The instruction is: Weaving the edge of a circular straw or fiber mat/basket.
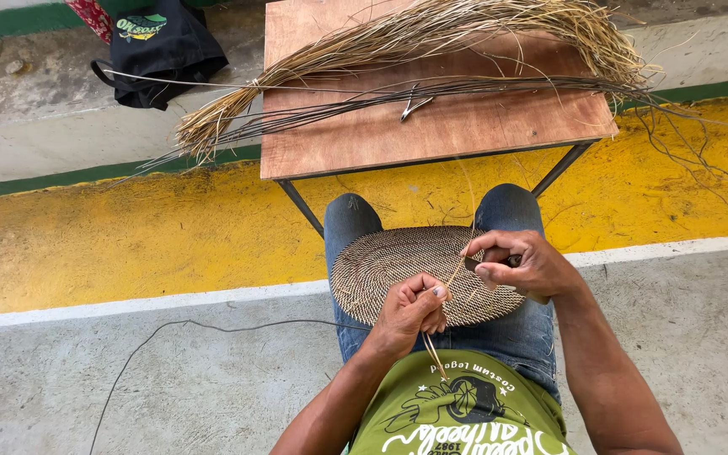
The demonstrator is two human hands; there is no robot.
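While the flat oval woven straw mat (419,268) rests on my knees, below the brown wooden table's (364,143) near edge, my left hand (410,310) pinches a thin pale straw strand (446,282). My right hand (522,263) is closed around a small dark tool (475,263). I think the strand should be kept tight and close to the mat's edge.

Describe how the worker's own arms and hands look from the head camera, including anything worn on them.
Both forearms are bare, with no sleeves in view. The left hand and right hand wear no gloves, and no rings, watch or bands are visible. The fingers are uncovered. Short nails show on the left hand.
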